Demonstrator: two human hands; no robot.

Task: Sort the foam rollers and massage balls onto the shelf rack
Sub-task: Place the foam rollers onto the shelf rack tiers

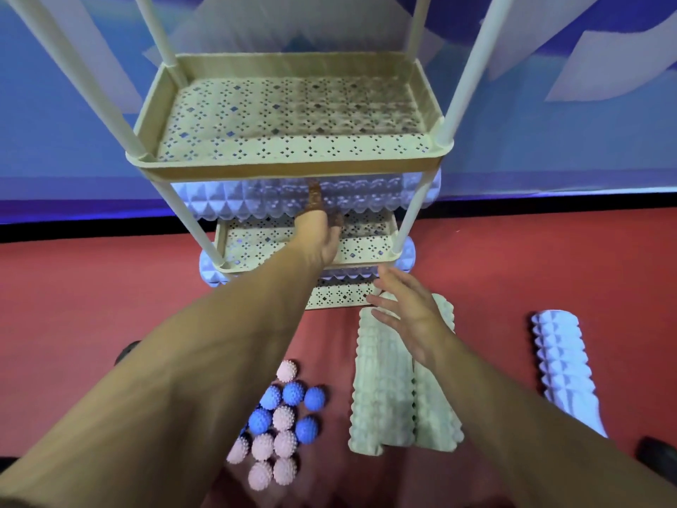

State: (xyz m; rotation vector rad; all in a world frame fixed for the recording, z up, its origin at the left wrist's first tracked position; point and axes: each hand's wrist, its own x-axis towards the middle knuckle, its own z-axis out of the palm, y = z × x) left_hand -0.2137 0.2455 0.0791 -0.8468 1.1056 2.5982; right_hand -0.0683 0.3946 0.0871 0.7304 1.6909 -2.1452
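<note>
A cream shelf rack (285, 168) with perforated trays stands on the red floor. One blue foam roller (227, 203) lies on the middle tray (366, 247). My left hand (317, 240) reaches in under the upper tray and its fingers touch this roller; the tips are partly hidden. A second blue roller (210, 269) lies on the tier below. My right hand (410, 317) hovers open above two pale green rollers (381, 390) lying side by side on the floor. Another blue roller (564, 368) lies at the right. Pink massage balls (285, 372) and blue massage balls (293, 394) are heaped near my left forearm.
The upper tray holds nothing. A blue and white wall (549, 141) rises directly behind the rack. Dark objects sit at the floor's left (126, 352) and lower right (659, 452) edges. Open red floor lies left of the rack.
</note>
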